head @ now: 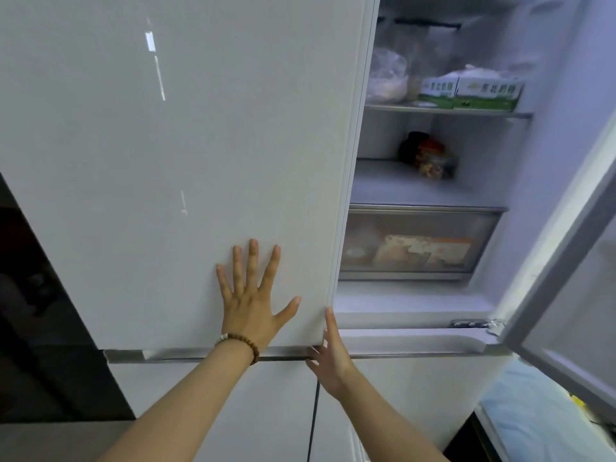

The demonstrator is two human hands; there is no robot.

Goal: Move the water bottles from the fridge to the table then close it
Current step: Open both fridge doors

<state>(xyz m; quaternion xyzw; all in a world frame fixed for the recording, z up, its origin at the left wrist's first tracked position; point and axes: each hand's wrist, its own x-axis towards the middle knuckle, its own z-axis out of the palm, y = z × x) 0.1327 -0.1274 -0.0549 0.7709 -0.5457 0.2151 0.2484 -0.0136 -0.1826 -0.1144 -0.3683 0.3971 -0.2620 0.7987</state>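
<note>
The white fridge fills the view. Its left door faces me and looks shut or almost shut. My left hand lies flat on that door near its lower edge, fingers spread, holding nothing. My right hand is at the door's lower right corner. Its index finger runs up the door's edge and its other fingers are hooked under the bottom. The right door stands wide open on the right, exposing the lit interior. No water bottle shows on the visible shelves.
Inside are green-and-white cartons and bagged food on the upper shelf, a jar on the middle shelf and a clear drawer below. Lower fridge doors are shut. A dark panel stands left, a light blue surface lower right.
</note>
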